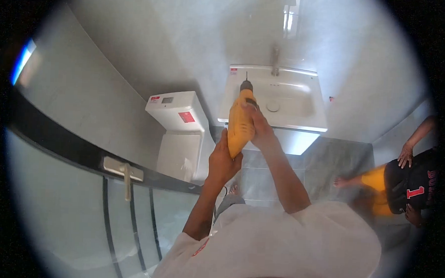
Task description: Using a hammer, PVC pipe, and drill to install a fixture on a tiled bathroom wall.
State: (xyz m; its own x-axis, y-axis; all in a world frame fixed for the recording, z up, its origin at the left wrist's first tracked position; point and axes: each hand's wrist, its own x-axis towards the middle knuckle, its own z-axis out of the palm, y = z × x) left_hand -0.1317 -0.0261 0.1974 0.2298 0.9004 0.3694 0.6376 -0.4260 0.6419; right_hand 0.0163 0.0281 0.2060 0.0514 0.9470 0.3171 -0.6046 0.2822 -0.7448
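Observation:
A yellow power drill [240, 124] with a dark chuck and a thin bit is held out in front of me, its bit pointing away over the left part of a white washbasin [296, 100]. My left hand [222, 161] is closed round the drill's rear end, where the handle is mostly hidden. Farther forward, my right hand [260, 128] wraps the right side of the drill's body. In this view the bit overlaps the basin's back left corner; whether it touches anything I cannot tell.
A white toilet [183, 132] stands left of the basin. At the near left is a dark-framed glass door [73, 147] with a metal handle [126, 174]. Another person [404, 181] in a black top and yellow shorts is at the right. A tap [275, 62] rises behind the basin.

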